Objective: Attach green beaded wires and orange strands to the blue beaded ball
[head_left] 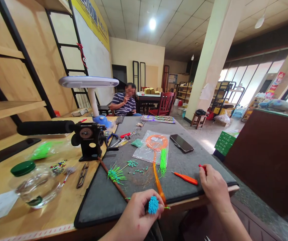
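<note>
My left hand is closed at the front edge of the mat. Its thumb and fingers wrap round a tight bundle of small blue beads. Thin green ends poke out beside the fingers. Just behind, a hank of orange strands runs to a clear plastic bag. My right hand, further right, pinches a small red piece whose kind I cannot make out. Left of that hand lies an orange-handled tool with a thin point. Green strands lie across the bag.
A hand-cranked machine, a jar with a green lid and thread snips stand or lie at left. Beyond are a phone, a lamp and a seated person. Loose beads dot the mat.
</note>
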`<action>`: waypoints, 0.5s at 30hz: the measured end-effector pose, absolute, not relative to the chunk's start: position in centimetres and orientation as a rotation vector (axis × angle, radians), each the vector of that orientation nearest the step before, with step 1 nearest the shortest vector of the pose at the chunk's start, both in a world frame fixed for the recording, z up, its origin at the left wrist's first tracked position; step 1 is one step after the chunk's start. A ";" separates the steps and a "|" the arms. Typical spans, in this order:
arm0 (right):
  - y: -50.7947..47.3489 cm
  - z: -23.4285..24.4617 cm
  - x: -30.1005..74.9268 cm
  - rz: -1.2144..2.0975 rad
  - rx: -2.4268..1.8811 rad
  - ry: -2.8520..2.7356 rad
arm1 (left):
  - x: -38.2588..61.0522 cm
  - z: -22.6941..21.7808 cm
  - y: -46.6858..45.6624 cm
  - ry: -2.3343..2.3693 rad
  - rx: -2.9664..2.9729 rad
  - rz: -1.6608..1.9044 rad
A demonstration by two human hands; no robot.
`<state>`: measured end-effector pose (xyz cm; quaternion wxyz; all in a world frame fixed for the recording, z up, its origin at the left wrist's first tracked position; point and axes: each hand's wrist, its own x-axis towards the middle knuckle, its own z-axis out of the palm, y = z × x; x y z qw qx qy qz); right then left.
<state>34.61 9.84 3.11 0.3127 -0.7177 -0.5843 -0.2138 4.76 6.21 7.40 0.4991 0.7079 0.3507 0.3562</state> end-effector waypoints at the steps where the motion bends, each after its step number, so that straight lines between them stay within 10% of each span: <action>1: 10.4 2.8 35.2 -0.623 -1.912 -1.588 | 4.7 7.5 6.3 0.850 1.702 0.853; 15: 4.5 4.3 27.5 -0.256 -1.306 -1.726 | 5.8 6.5 6.5 0.850 1.490 0.913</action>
